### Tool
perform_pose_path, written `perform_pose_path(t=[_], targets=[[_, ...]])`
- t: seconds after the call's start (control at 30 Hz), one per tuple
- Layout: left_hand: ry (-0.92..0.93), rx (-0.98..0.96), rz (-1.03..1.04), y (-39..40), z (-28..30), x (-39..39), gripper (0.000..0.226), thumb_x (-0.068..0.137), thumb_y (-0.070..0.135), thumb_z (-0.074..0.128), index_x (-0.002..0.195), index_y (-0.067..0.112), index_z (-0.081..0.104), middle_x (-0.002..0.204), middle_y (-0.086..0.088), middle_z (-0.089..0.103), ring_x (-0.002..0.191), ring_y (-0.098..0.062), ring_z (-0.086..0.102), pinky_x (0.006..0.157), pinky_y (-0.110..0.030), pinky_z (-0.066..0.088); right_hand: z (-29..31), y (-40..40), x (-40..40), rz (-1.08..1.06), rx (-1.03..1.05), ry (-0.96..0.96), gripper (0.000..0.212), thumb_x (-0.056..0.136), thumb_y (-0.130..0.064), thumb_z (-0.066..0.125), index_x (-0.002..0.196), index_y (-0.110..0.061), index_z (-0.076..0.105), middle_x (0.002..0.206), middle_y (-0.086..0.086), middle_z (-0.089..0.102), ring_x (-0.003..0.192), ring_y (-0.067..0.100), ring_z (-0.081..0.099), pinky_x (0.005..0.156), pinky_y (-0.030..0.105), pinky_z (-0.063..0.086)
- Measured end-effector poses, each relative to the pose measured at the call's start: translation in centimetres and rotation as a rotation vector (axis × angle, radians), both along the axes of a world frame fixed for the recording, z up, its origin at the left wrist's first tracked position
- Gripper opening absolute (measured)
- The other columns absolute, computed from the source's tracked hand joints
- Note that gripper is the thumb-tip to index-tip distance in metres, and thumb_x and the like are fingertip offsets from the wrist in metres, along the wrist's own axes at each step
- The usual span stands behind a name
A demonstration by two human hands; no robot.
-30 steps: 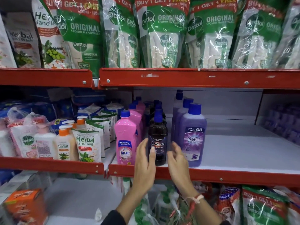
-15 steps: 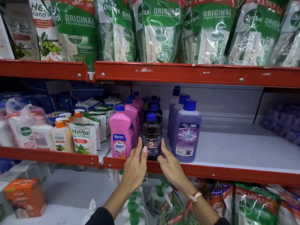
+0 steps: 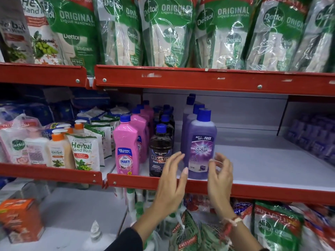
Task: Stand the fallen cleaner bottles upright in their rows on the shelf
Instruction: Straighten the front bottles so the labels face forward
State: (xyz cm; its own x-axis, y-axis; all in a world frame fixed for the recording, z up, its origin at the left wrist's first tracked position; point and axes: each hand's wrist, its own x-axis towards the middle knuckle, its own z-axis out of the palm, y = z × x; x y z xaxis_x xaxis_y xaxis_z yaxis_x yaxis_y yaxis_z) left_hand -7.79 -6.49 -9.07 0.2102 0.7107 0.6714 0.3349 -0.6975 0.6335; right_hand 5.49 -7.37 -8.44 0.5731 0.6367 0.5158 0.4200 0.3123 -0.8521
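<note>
Three rows of cleaner bottles stand upright on the middle shelf [image 3: 272, 165]: pink Shakti bottles [image 3: 126, 147], dark Bactin bottles [image 3: 159, 147] and purple Bactin bottles [image 3: 202, 142], all with blue caps. My left hand [image 3: 172, 180] is open in front of the gap between the dark and purple front bottles, fingers spread, its fingertips over the dark bottle's label. My right hand [image 3: 220, 174] is open at the purple front bottle's right side, fingers curled and close to it. Neither hand grips a bottle.
Dettol refill pouches [image 3: 163, 31] fill the top shelf. Herbal hand wash pumps and pouches [image 3: 81, 153] crowd the left bay. The shelf's red front lip [image 3: 272, 193] runs below the bottles. An orange box [image 3: 20, 220] sits lower left; more pouches [image 3: 277, 227] lie lower right.
Both hands left the dark Bactin bottle and shifted right, now flanking the purple front bottle. The camera view moved slightly.
</note>
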Motion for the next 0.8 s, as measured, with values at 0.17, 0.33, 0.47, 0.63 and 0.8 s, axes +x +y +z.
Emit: perform_pose_path(t=[0.17,0.33,0.47,0.63,0.8], targets=[[0.026,-0.402,-0.058,1.6,0.6,3.8,0.057,0.099,0.037,0.024,0.147,0.027,-0.006,0.159,0.009,0.001,0.144,-0.005,0.003,0.118,-0.027,0.004,0.3,1.4,2.8,0.304,-0.347,0.021,0.086,0.083,-0.072,0.033,0.148,-0.036,-0.009,0.162,-0.005,0.0,0.149,0.022,0.009,0.12,0.052,0.014],[0.169,-0.472,0.0,0.9,0.3,4.8,0.06,0.098,0.035,0.024,0.145,0.034,-0.013,0.158,0.008,0.01,0.146,-0.024,0.004,0.12,-0.045,0.004,0.1,2.0,3.5,0.414,-0.466,-0.139,0.083,0.076,-0.083,0.019,0.143,-0.047,-0.013,0.16,-0.01,0.012,0.147,0.021,0.021,0.12,0.056,0.01],[0.124,-0.378,0.027,0.5,-0.2,4.2,0.063,0.092,0.033,0.029,0.144,0.039,-0.006,0.158,0.002,0.019,0.143,-0.016,0.022,0.12,-0.042,0.018,-0.3,0.9,4.1,0.407,-0.472,-0.213,0.079,0.08,-0.08,0.019,0.143,-0.049,-0.015,0.154,-0.004,0.034,0.144,0.023,0.028,0.12,0.053,0.013],[0.119,-0.31,0.105,-1.1,-0.9,3.5,0.067,0.082,0.037,0.029,0.142,0.048,0.001,0.145,-0.013,0.045,0.12,-0.033,0.053,0.103,-0.05,0.043,-1.3,-0.4,4.4,0.376,-0.426,-0.293,0.075,0.082,-0.077,0.023,0.141,-0.052,-0.017,0.148,-0.006,0.045,0.139,0.02,0.037,0.118,0.054,0.02],[0.166,-0.303,0.17,-1.0,-1.2,3.3,0.065,0.089,0.026,0.033,0.141,0.049,0.003,0.11,-0.033,0.062,0.094,-0.045,0.06,0.081,-0.047,0.051,-2.3,-0.4,4.7,0.339,-0.418,-0.389,0.077,0.083,-0.076,0.026,0.137,-0.055,-0.024,0.143,-0.003,0.05,0.132,0.02,0.044,0.116,0.051,0.024]])
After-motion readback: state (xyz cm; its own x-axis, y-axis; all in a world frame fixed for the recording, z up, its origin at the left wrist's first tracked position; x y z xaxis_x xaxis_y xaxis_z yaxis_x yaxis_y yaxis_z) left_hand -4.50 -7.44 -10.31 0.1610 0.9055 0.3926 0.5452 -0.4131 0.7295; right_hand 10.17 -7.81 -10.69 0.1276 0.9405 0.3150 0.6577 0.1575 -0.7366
